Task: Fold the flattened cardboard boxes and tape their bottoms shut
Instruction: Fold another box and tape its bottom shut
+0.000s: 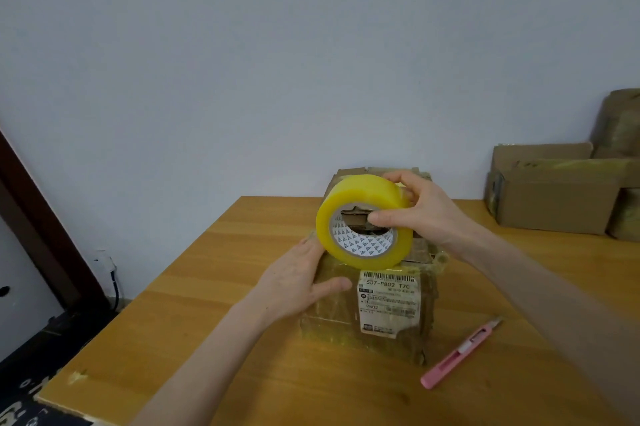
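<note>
A worn cardboard box [391,314] with a white shipping label stands on the wooden table [214,339], near the middle. My right hand [420,212] grips a yellow tape roll [363,221] just above the box's top, thumb through the roll's core and fingers over its outer rim. My left hand [298,282] lies against the box's left side and near face, with the thumb stretched across the front towards the label. The box's top is mostly hidden behind the roll.
A pink utility knife [460,354] lies on the table to the right of the box. Several cardboard boxes [557,197] are stacked at the back right against the wall. The table's left edge drops to a dark floor.
</note>
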